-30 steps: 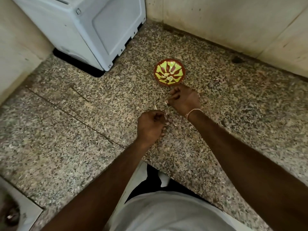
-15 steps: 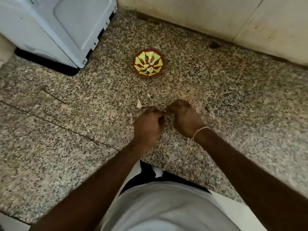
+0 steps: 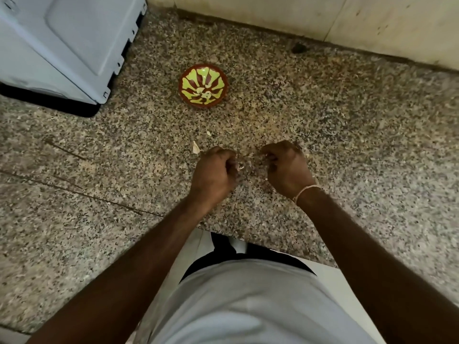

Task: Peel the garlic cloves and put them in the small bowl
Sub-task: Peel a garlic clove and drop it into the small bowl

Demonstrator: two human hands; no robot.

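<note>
Curling inward, the fingers of the left hand (image 3: pixel 215 170) form a closed grip, with a pale scrap showing at the thumb side; it looks like a garlic clove (image 3: pixel 240 167) pinched there, though too little of it shows to be sure. The right hand (image 3: pixel 285 167) is curled too, fingers bent toward the palm; whether its grip has hold of anything cannot be told. A thin thread band (image 3: pixel 306 191) circles the right wrist. The two hands hang close together but apart, over the speckled stone bench (image 3: pixel 347 150).

Just beyond the left hand lies a pale piece of garlic skin (image 3: pixel 196 147), with a smaller fleck (image 3: pixel 208 133) past it. Farther on stands the small bowl (image 3: pixel 203 88), red-brown with a yellow-green pattern, pale pieces lying inside.

Open bench spreads to the right of the hands and bowl, and to the left nearer the front edge. A white appliance (image 3: pixel 69 43) fills the far left corner; a tiled wall (image 3: pixel 298 13) bounds the back. The bench's front edge runs just below the forearms. No writing can be read.
</note>
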